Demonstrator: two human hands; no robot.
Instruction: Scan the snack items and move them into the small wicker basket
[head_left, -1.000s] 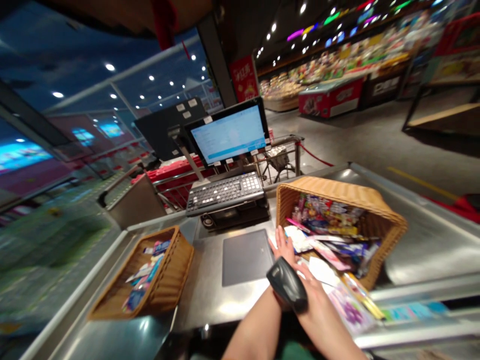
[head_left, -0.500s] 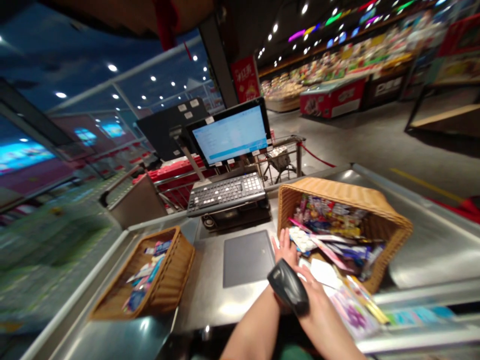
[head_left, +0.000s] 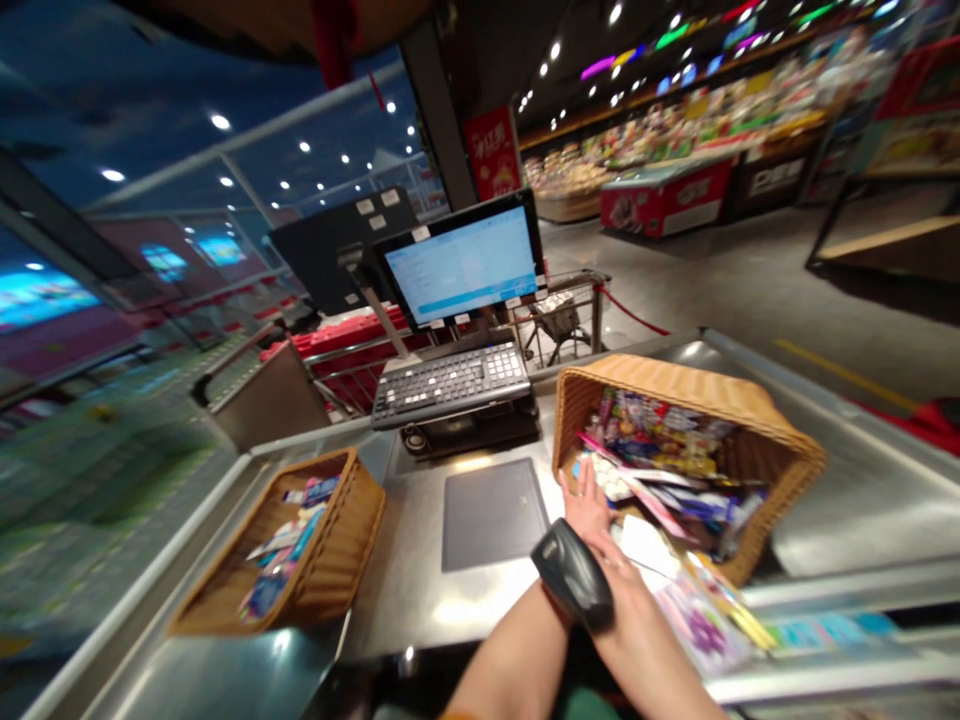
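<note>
My right hand (head_left: 616,580) is closed on a black handheld barcode scanner (head_left: 574,575), whose grip is hidden. Past the scanner, my left hand (head_left: 589,508) reaches over the near left rim of a large wicker basket (head_left: 675,378). Its fingers are stretched out and touch or nearly touch a white-spotted pack (head_left: 613,478). Several wrapped snacks (head_left: 652,430) lie inside the basket, along with a pink-edged packet (head_left: 664,508). White paper (head_left: 646,545) and a purple-printed packet (head_left: 705,630) lie just right of my hands.
A smaller wicker basket (head_left: 341,550) with a few packets stands on the left of the metal counter (head_left: 405,600). Between the baskets lies a grey pad (head_left: 491,515). Behind it are a keyboard (head_left: 454,385) and a monitor (head_left: 465,262). A shopping cart (head_left: 559,315) stands beyond.
My left hand has shifted slightly right, further over the basket's contents. The scanner has moved a little left in view. The baskets stay in place.
</note>
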